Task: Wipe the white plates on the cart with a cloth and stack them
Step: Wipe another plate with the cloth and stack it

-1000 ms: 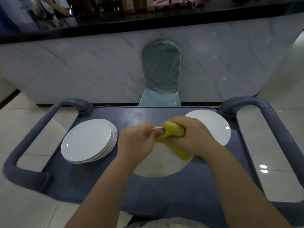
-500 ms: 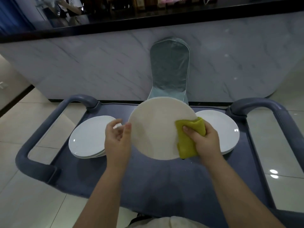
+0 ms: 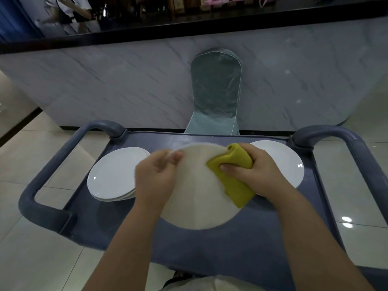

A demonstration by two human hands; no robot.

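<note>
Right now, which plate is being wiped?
The middle plate: the left hand grips it, the right hand rubs it with the yellow cloth. The left stack and right plate lie on the cart.

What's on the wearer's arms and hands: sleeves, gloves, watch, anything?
Nothing. The left hand and right hand are bare, with no gloves, and no rings or watch that I can see. The left forearm and right forearm are uncovered down to the frame edge, with no sleeves in view. A pale garment shows at the bottom edge.
</note>
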